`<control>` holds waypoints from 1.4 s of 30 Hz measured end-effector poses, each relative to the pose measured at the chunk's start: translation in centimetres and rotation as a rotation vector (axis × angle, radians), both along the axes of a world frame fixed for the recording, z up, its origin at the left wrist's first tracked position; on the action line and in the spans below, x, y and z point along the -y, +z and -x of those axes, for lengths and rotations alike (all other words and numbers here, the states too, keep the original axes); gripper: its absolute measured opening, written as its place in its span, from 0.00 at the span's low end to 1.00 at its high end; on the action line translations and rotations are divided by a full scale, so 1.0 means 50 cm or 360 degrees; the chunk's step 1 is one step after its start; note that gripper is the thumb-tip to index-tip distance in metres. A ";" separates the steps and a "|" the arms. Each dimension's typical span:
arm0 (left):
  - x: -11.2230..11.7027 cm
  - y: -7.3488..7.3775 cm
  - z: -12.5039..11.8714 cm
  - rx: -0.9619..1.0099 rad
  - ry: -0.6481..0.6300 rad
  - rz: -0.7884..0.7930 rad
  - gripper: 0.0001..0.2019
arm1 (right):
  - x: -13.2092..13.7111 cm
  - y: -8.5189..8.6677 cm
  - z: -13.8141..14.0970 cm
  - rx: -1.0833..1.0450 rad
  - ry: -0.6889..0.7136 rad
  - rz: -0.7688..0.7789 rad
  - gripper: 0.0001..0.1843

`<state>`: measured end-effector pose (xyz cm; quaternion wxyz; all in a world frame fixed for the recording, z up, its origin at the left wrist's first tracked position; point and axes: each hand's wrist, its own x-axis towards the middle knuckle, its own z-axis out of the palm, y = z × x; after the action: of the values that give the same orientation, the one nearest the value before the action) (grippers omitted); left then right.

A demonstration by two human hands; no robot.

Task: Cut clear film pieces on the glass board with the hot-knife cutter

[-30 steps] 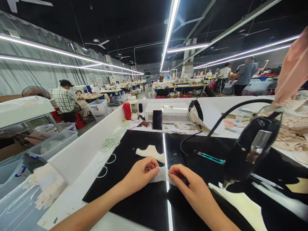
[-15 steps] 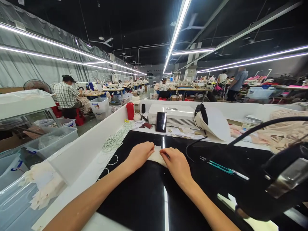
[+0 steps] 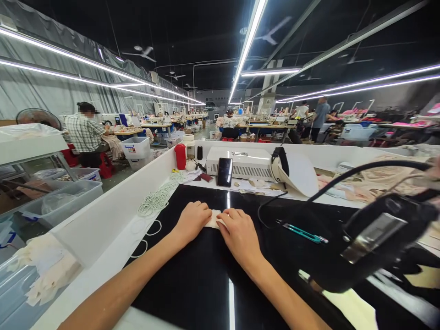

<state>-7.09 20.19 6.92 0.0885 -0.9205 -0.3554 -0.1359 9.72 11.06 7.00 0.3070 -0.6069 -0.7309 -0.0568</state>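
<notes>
A small cream piece of fabric (image 3: 213, 220) lies on the shiny black work surface (image 3: 192, 284), partly covered by my fingers. My left hand (image 3: 193, 221) has its fingers closed on the fabric's left side. From the right, my right hand (image 3: 239, 233) pinches the other side, thumb and fingertips together. Only a short stretch of cloth shows between the two hands. Teal thread snips (image 3: 304, 233) lie on the black surface to the right of my right hand.
At right, a black device (image 3: 374, 243) with a thick cable stands close, partly blurred. Pale green cord (image 3: 156, 199) lies left. Along the back are a phone (image 3: 224, 172), a white vented box (image 3: 247, 160) and a red container (image 3: 180, 156). A white wall (image 3: 113, 220) edges the table.
The whole view has shifted slightly. My right hand now covers more of the fabric, and less cloth shows between my hands. The black device appears farther left in view.
</notes>
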 end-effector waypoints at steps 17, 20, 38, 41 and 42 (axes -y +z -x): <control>0.098 0.008 0.011 0.0268 -0.0512 -0.0182 0.16 | 0.380 -0.026 -0.326 -0.0528 -0.0146 0.0377 0.12; 0.142 0.002 -0.022 0.0218 -0.0615 -0.0168 0.15 | 0.405 -0.044 -0.381 -0.0470 -0.0248 0.0443 0.14; 0.335 -0.030 -0.171 0.0001 -0.1022 0.0084 0.06 | 0.414 -0.040 -0.320 -0.0682 -0.0422 0.0694 0.16; 0.353 -0.022 -0.194 -0.0085 -0.0987 0.0121 0.05 | 0.414 -0.035 -0.317 -0.0750 -0.0410 0.0670 0.15; 0.359 -0.018 -0.202 -0.0125 -0.0974 0.0134 0.06 | 0.414 -0.033 -0.315 -0.0774 -0.0402 0.0659 0.15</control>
<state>3.00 2.22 6.04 0.0189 -0.9922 -0.0635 -0.1056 25.48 -9.65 5.34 0.3331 -0.7378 -0.5514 0.2015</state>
